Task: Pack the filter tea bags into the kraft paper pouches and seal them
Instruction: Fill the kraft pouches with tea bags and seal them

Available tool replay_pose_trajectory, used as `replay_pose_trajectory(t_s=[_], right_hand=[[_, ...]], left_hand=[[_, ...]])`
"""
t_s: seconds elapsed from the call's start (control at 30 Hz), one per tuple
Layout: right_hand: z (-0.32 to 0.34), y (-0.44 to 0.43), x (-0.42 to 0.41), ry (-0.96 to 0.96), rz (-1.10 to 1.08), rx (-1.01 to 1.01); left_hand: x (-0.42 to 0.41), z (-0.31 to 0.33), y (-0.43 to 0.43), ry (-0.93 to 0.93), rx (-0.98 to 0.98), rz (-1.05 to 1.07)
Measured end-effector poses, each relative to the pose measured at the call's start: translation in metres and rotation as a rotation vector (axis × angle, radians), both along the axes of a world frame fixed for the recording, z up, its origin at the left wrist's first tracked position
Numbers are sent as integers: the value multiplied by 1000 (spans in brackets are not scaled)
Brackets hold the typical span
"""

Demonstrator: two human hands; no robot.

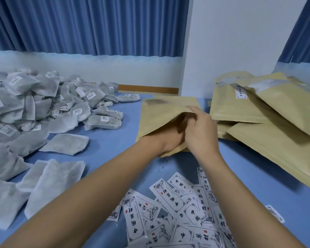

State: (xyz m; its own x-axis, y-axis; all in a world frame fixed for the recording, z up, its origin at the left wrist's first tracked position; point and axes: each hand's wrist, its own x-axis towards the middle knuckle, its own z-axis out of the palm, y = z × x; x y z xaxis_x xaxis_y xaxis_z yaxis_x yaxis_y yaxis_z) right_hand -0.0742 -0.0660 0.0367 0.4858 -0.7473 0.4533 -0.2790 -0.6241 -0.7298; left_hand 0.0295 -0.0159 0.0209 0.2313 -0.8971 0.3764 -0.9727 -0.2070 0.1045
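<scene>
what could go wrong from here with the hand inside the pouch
The left hand is deep inside the open kraft pouch while the right hand pinches its mouth, so a hard push might crease or tear the paper there. Pulling the left arm back could sweep the loose labels lying under it off the table.

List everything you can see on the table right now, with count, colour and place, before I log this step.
filter tea bags: a large pile, too many to count, grey-white, left side.
open kraft pouch: one, tan, centre, being worked on.
kraft pouch stack: several, tan, right side, overlapping.
printed labels: many, white with black print, scattered near front.
table: one, blue surface.
curtains: blue, behind.
left hand: inside the pouch mouth.
right hand: fingers holding the pouch's upper edge open.
</scene>
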Motion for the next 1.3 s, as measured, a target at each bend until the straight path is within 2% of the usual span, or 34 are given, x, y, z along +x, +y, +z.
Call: replay_pose_trajectory(t_s=[0.07, 0.17, 0.33, 0.37, 0.43, 0.5, 0.73, 0.8, 0.87, 0.93, 1.03, 1.1, 1.13, 1.2, 1.23, 1.3], right_hand=[[-7, 3, 2, -5, -48, 46], [-13, 7, 3, 42, -81, -31], [-12, 4, -1, 301, -205, -269], [-11, 4, -2, 346, -213, -293], [-11, 3, -3, 398, -219, -302], [-13, 2, -4, 412, -225, -305], [-13, -1, -7, 417, -215, -360], [-13, -1, -7, 401, -192, -364], [-12, -1, -7, 381, -161, -368], [-12, 0, -6, 365, -146, -363], [-11, 3, -5, 378, -135, -373], [-11, 4, -3, 411, -143, -386], [-12, 4, -3, 420, -144, -389], [-13, 3, -2, 418, -130, -379], [-13, 3, -2, 413, -116, -372], [-14, 2, -3, 401, -93, -365]], left_hand=[[-12, -7, 14, 62, -14, 22], [-34, -20, 46, 68, -43, 42], [-59, -37, 112, 180, -212, -236], [-60, -39, 121, 243, -153, -216], [-60, -45, 131, 359, 109, -199], [-53, -51, 133, 393, 308, -228], [-37, -41, 120, 517, 302, -108], [-38, -36, 119, 737, 205, -81], [-38, -27, 114, 1043, -38, -16], [-36, -15, 98, 1299, -270, 112], [-24, 2, 64, 1569, -425, 328], [-17, 17, 45, 1975, -593, 346], [-16, 22, 36, 2119, -721, 321], [-15, 21, 21, 2152, -917, 277], [-16, 16, 15, 2066, -928, 275], [-23, 2, 10, 1719, -730, 336]])
